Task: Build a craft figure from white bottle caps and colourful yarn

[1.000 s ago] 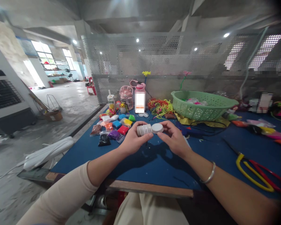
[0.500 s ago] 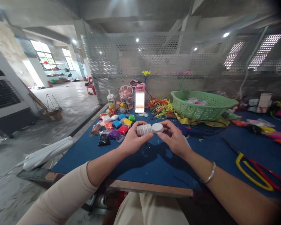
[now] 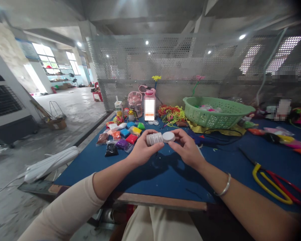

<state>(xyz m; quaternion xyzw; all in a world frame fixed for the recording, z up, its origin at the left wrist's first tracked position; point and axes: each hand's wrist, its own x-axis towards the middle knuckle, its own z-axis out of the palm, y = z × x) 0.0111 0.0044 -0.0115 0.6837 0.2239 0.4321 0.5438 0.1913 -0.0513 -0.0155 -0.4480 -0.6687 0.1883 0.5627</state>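
My left hand [image 3: 145,147] is wrapped around a small clear ribbed plastic jar [image 3: 154,138], which lies on its side above the table. Between the thumb and fingers of my right hand [image 3: 187,145] is a white round lid [image 3: 169,137]. The lid is right beside the jar's end; whether the two touch I cannot tell. Beyond my hands, more small lids [image 3: 153,123] lie on the blue table [image 3: 140,180]. Several bags of coloured clay [image 3: 122,144] are spread to the left of my left hand.
A green plastic basket [image 3: 215,113] stands at the back right, with tangled bright cords [image 3: 172,113] left of it. Scissors with yellow and red handles [image 3: 271,184] lie at the right. Pink bottles [image 3: 149,103] and a bee figure [image 3: 131,114] stand before the perforated metal screen [image 3: 130,67].
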